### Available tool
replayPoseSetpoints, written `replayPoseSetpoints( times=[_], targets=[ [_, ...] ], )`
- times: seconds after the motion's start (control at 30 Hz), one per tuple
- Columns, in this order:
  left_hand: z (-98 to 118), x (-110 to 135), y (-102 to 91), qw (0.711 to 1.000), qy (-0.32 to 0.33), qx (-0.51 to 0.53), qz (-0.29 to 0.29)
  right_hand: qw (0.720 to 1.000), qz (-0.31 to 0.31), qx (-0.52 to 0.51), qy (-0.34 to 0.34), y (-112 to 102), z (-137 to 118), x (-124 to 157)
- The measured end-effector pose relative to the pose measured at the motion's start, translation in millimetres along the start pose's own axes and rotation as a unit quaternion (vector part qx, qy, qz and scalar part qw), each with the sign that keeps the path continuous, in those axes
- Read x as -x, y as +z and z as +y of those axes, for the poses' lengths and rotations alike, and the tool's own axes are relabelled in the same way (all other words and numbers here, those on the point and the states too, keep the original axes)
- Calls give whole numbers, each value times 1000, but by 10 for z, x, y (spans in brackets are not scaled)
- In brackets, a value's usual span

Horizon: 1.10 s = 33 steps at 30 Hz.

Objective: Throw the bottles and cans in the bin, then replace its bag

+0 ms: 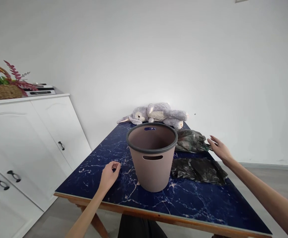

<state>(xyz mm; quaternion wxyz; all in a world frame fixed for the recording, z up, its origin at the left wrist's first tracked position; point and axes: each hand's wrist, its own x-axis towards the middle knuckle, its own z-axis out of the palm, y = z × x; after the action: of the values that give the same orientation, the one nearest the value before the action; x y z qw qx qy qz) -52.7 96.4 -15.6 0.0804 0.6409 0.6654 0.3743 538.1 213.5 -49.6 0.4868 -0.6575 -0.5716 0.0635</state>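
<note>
A brown plastic bin [152, 158] with a dark rim stands upright in the middle of the blue marbled table [104, 158]. My left hand [109, 175] rests on the table just left of the bin, fingers curled loosely, holding nothing that I can see. My right hand [218, 148] hovers open with fingers spread, right of the bin, next to a crumpled dark plastic bag [190, 140]. A second dark bag [198, 170] lies flat on the table below that hand.
A grey plush toy [156, 114] lies at the table's far end against the white wall. A white cabinet [27, 145] stands at the left with a flower basket [2, 84] on top. The table's wooden front edge [159, 218] is close to me.
</note>
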Motion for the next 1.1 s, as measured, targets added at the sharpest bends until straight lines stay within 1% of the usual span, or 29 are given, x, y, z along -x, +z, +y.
replayPoseSetpoints(
  times=[0.1, 0.17, 0.23, 0.33, 0.37, 0.43, 0.5, 0.6, 0.77, 0.9, 1.0, 1.1],
  targets=[
    [-3, -1, 0, 1000, 2, 2, 0, 998, 44, 38, 6, -23, -61, 191],
    [-5, 1, 5, 1000, 2, 4, 0, 997, 45, 52, -33, -60, -134, 409],
    [-2, 7, 9, 1000, 2, 8, -1, 994, 8, 52, -91, -82, -214, 674],
    [12, 24, 7, 1000, 1, 13, -2, 980, -81, 51, -172, -52, -292, 1082],
    [20, 32, 2, 1000, -1, 15, -3, 973, -105, 61, -196, -30, -300, 1203],
    [39, 54, -16, 1000, -6, 19, -5, 962, -133, 90, -219, 15, -297, 1401],
    [63, 86, -40, 1000, -11, 24, -13, 957, -145, 115, -223, 41, -290, 1530],
    [110, 164, -69, 999, -18, 30, -34, 956, -149, 129, -219, 25, -313, 1614],
    [236, 393, -73, 997, -22, 38, -70, 959, -146, 117, -214, -64, -437, 1689],
    [380, 598, -111, 994, -34, 50, -95, 963, -149, 92, -206, -135, -549, 1836],
    [460, 679, -155, 991, -52, 53, -111, 969, -155, 72, -180, -207, -635, 1945],
    [482, 684, -169, 990, -74, 45, -108, 976, -161, 44, -137, -293, -701, 1986]
  ],
)
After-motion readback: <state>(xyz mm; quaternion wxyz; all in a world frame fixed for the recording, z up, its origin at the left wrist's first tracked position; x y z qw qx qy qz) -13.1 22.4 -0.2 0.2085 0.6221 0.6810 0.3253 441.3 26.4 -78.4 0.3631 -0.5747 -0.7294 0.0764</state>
